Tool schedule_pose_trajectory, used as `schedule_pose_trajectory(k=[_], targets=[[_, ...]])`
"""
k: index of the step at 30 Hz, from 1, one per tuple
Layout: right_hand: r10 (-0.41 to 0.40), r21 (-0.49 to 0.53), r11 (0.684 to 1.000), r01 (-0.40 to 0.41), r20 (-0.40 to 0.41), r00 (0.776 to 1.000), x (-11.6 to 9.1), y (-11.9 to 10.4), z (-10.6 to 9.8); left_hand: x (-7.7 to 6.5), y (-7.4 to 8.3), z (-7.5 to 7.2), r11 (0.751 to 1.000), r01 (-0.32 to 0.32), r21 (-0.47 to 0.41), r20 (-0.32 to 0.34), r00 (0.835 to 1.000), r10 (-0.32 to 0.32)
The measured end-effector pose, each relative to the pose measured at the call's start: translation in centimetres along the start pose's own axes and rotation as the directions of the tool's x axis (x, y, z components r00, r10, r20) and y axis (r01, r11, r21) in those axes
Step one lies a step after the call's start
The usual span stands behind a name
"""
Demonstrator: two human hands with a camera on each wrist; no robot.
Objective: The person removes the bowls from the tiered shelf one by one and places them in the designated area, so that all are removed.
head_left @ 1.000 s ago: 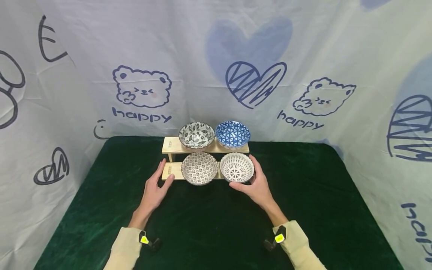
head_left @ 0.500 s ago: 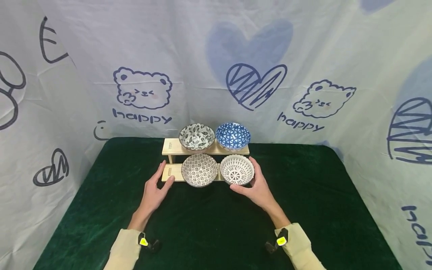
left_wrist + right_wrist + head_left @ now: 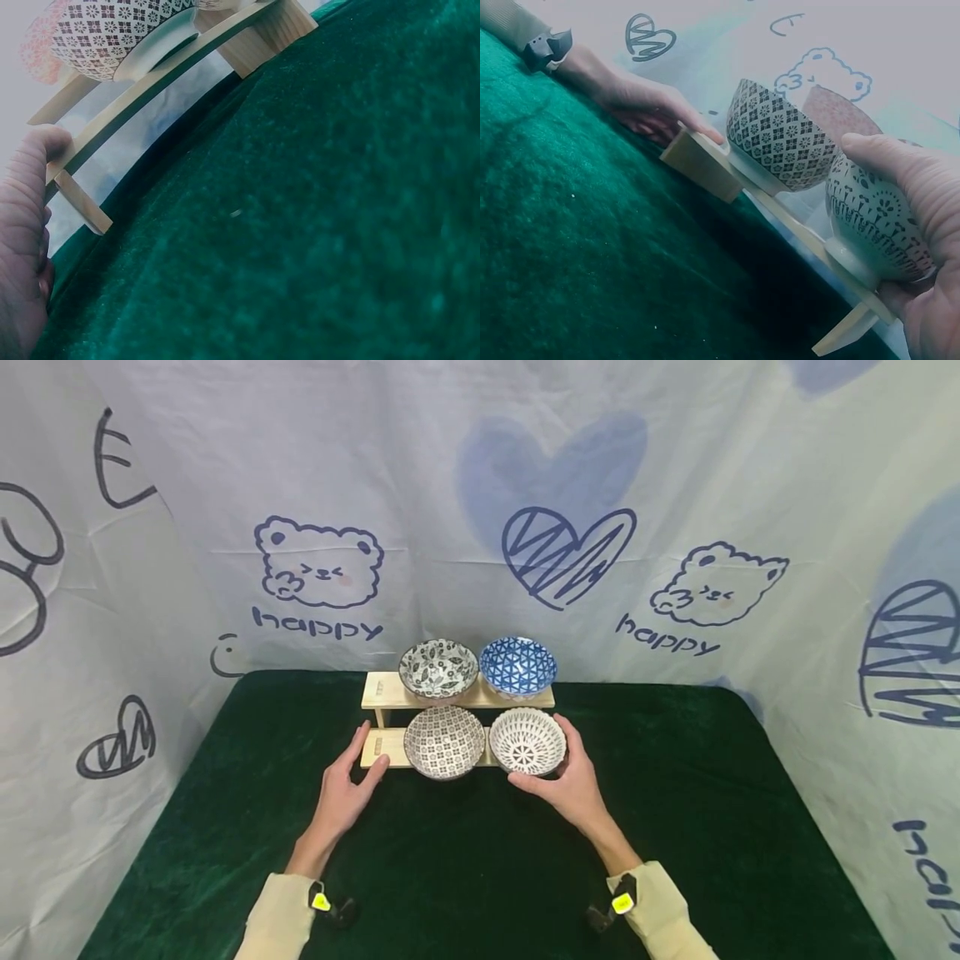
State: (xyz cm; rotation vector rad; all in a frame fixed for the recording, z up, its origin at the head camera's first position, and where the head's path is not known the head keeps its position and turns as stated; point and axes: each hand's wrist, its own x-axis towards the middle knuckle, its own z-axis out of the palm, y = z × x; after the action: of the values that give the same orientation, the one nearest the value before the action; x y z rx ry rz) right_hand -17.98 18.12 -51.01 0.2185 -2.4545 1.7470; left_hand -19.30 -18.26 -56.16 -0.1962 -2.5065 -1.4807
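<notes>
A two-tier wooden display rack carries two bowls on each step. At its lower left end is my left hand, the thumb over the board's end and the other fingers along its side, gripping it. My right hand holds the white bowl with dark radial marks on the lower step, thumb at the rim and fingers low by its foot. Beside that bowl sits a brown-and-white checked bowl. Behind, on the upper step, are a black-and-white leaf-pattern bowl and a blue geometric bowl.
Dark green velvet cloth covers the table. A white curtain with bear and heart drawings hangs close behind the rack and along both sides. Each wrist wears a dark strapped device.
The whole scene has shifted slightly downward in the head view. Both hands keep their places at the rack and bowl, and the bowls stay where they were.
</notes>
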Motion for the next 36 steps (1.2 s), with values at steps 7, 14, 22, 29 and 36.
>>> schedule_pose_trajectory(k=[7, 14, 22, 29, 36], targets=[[0.001, -0.009, 1.0, -0.001, -0.028, 1.0, 0.0, -0.1, 0.1, 0.0, -0.1, 0.0, 1.0, 0.002, -0.017, 0.003, 1.0, -0.002], [0.006, -0.003, 1.0, -0.006, -0.032, 0.999, -0.1, 0.0, 0.2, 0.0, -0.2, 0.0, 1.0, 0.006, -0.007, 0.006, 1.0, -0.006], [0.022, 0.028, 0.999, -0.02, -0.061, 0.998, -0.2, 0.2, -0.1, 0.2, 0.1, -0.1, 1.0, 0.005, -0.007, 0.014, 1.0, -0.005], [0.025, 0.041, 0.999, -0.022, -0.077, 0.997, -0.8, 0.2, -0.8, 0.1, 0.2, -0.1, 1.0, 0.002, 0.005, 0.016, 1.0, -0.002], [0.025, 0.035, 0.999, -0.021, -0.106, 0.994, -1.5, 0.8, -2.0, 0.0, 0.1, -0.1, 1.0, 0.004, 0.001, 0.018, 1.0, -0.004]])
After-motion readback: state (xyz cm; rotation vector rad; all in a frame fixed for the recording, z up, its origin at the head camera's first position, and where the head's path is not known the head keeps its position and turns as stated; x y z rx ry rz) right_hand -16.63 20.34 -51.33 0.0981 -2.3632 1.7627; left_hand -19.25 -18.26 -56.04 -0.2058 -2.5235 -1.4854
